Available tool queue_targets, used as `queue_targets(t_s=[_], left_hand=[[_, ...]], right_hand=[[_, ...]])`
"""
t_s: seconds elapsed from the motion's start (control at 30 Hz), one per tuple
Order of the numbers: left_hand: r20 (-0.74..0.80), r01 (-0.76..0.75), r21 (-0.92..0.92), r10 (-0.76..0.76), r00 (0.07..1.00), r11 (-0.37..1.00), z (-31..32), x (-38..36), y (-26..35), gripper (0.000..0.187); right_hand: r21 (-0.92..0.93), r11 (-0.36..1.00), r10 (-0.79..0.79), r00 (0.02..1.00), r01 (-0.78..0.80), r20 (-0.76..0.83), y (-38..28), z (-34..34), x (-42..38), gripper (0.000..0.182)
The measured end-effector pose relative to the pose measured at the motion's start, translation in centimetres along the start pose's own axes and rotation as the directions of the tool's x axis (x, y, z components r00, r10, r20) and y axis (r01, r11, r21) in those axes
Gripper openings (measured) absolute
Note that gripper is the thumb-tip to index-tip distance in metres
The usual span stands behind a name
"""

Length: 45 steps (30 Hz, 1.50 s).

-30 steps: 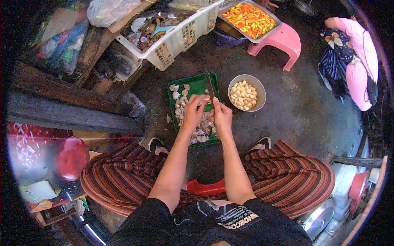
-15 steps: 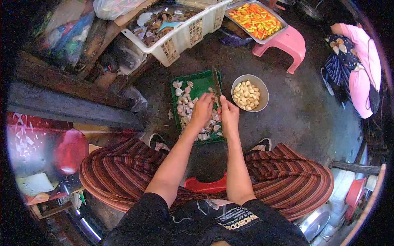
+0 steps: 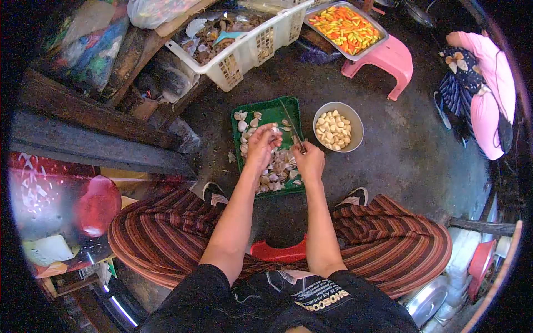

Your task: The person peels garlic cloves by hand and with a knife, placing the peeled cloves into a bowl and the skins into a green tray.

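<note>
A green tray [image 3: 270, 110] on the floor holds unpeeled garlic [image 3: 265, 183] and loose skins. Over its middle, my left hand [image 3: 263, 145] has its fingers curled round a small pale garlic clove [image 3: 275, 130]. My right hand [image 3: 308, 161], at the tray's right edge, grips the handle of a knife [image 3: 293, 123], whose blade points up and left over the tray. The two hands are apart. Right of the tray stands a metal bowl [image 3: 360, 133] with peeled garlic cloves [image 3: 333, 130].
A white crate [image 3: 226, 69] of scraps stands at the upper left. A metal tray of chillies [image 3: 348, 28] rests on a pink stool [image 3: 395, 58]. A person in pink [image 3: 488, 111] is at the right. A red stool [image 3: 279, 251] shows beneath me.
My left hand has moved left and slightly down, away from the knife. My right hand has lowered a little, and the blade now leans further left.
</note>
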<state>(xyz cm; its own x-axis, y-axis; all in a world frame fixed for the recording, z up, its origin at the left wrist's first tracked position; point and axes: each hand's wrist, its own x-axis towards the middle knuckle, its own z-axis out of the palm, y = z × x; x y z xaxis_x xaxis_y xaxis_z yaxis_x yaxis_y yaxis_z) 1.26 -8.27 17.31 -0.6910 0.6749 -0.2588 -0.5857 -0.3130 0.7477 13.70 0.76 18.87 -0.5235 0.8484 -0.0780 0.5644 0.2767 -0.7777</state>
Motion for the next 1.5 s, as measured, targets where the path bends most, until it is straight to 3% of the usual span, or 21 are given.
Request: queue_targets(t_s=[0.07,0.1,0.17,0.2,0.23,0.27,0.3,0.4,0.73,0.93,1.07,1.23,1.33,1.4,1.5], left_hand=[[-0.012,0.004,-0.003,-0.004,1.0,1.0,-0.4,0.1,-0.2,0.027],[-0.011,0.021,0.011,-0.021,1.0,1.0,-0.4,0.0,0.0,0.029],[-0.012,0.038,0.025,-0.038,0.999,0.999,-0.2,-0.3,0.1,0.03],[-0.001,0.032,0.027,-0.032,0.999,0.999,-0.1,-0.5,0.1,0.029],[0.009,0.027,0.028,-0.028,1.0,0.999,0.1,-0.6,0.1,0.027],[0.011,0.028,0.028,-0.028,1.0,0.999,0.3,-0.6,0.1,0.027],[0.011,0.016,0.04,-0.016,1.0,0.999,0.3,-0.6,-0.1,0.028],[-0.015,-0.003,0.071,0.004,1.0,0.997,0.4,-0.7,-0.7,0.028],[-0.121,-0.039,0.315,0.081,0.989,0.948,1.0,-0.5,-1.3,0.024],[-0.204,-0.071,0.456,0.182,0.962,0.887,2.5,-1.0,-1.7,0.021],[-0.168,-0.132,0.494,0.243,0.955,0.86,2.7,-1.2,-1.9,0.021],[-0.201,-0.051,0.42,0.147,0.968,0.906,3.7,-1.8,-1.6,0.019],[-0.22,-0.028,0.428,0.134,0.966,0.903,3.8,-2.0,-1.5,0.019],[-0.224,-0.017,0.407,0.118,0.967,0.913,3.1,-1.7,-1.5,0.019],[-0.204,0.003,0.312,0.064,0.977,0.95,2.0,-0.8,-1.7,0.019]], right_hand=[[-0.091,0.996,0.029,0.988,-0.015,0.151,-0.8,-1.0,-0.2,0.044],[-0.092,0.996,0.029,0.988,-0.015,0.152,-0.6,-0.6,-0.1,0.044],[0.053,0.993,-0.104,0.992,0.108,-0.072,-0.6,0.6,0.0,0.045],[0.053,0.993,-0.105,0.992,0.109,-0.072,-1.3,0.4,-0.1,0.045],[0.37,0.928,-0.004,0.994,-0.039,0.113,-2.0,0.0,-0.3,0.041],[0.615,0.755,0.032,0.949,-0.23,0.315,-2.7,-0.1,-0.4,0.038],[0.675,0.7,0.016,0.95,-0.233,0.312,-3.0,0.6,-0.6,0.036],[0.6,0.771,0.007,0.946,-0.212,0.326,-2.9,0.6,-1.0,0.036],[0.647,0.728,0.06,0.961,-0.227,0.269,-2.2,2.0,-1.2,0.038],[0.641,0.755,0.074,0.989,-0.139,0.128,-2.6,2.6,-1.4,0.038],[0.641,0.76,0.081,0.995,-0.103,0.064,-2.9,2.6,-1.4,0.036],[0.678,0.724,0.124,0.991,-0.123,0.048,-2.7,2.8,-1.2,0.034],[0.695,0.704,0.139,0.988,-0.147,0.068,-2.6,2.6,-0.9,0.032],[0.728,0.635,0.125,0.965,-0.256,0.23,-2.3,2.1,-0.8,0.032],[0.692,0.637,0.131,0.933,-0.339,0.336,-2.0,1.5,-0.6,0.035]])
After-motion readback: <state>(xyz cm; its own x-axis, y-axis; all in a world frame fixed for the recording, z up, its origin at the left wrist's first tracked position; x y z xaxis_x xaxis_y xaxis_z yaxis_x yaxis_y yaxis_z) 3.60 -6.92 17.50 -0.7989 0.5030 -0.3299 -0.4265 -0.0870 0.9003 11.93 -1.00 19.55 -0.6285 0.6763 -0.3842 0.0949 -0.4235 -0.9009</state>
